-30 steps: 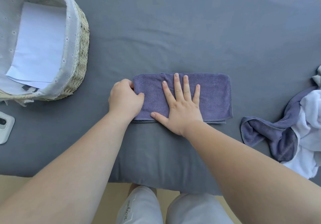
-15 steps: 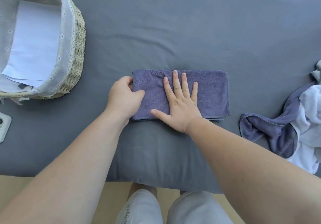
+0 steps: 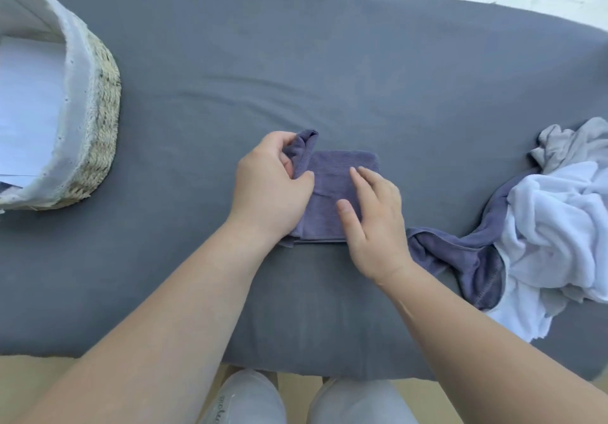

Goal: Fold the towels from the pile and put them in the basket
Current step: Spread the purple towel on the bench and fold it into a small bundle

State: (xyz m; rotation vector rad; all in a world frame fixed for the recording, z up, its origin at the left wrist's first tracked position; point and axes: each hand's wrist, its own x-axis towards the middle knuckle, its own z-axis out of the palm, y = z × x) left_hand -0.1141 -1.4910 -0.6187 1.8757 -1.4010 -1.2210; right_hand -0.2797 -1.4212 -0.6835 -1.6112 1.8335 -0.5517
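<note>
So half a second back the towel (image 3: 329, 177) was one long strip lying flat. Now the left hand (image 3: 269, 187) has picked up its left end and is swinging it over toward the right, so the strip looks about half as long. I'd say that's the last fold going in, and after that it just needs carrying to the basket.

The left hand is pinching the raised end between thumb and fingers, and you can see that bit bunched up and standing off the surface. The right hand (image 3: 375, 223) isn't gripping anything. Its fingers lie loosely on the right part of the towel, holding it down.

The towel is purple with a fine ribbed weave, layered, with stacked edges showing along the near side. It sits mid-table (image 3: 329, 62), right in front of the person.

Off to the right is the pile (image 3: 559, 219), a rumpled mix of white, grey and purple, still unfolded. The basket (image 3: 82, 94) is further back on the left, with only a sheet of paper (image 3: 29, 94) visible inside.
</note>
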